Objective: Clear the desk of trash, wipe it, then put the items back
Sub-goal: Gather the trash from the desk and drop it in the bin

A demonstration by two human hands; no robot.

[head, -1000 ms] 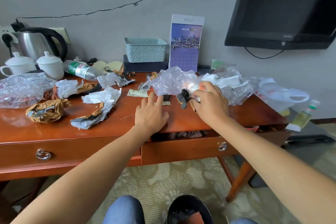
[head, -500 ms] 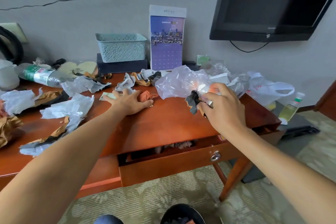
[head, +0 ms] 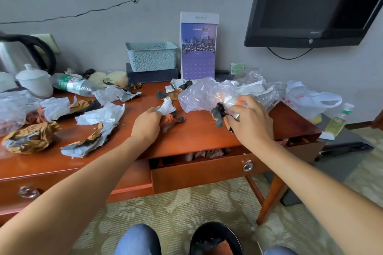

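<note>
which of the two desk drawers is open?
The right drawer, below the right hand: it is pulled out, with a dark gap and some contents showing under the desk edge. The left drawer sits flush and shut.

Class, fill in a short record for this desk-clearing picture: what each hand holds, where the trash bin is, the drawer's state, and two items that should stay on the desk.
left hand: grips white and orange paper scraps on the desk
right hand: holds clear plastic bag and black scrap
bin: on the floor, between the knees
drawer: partly open
items to keep: basket, calendar
</note>
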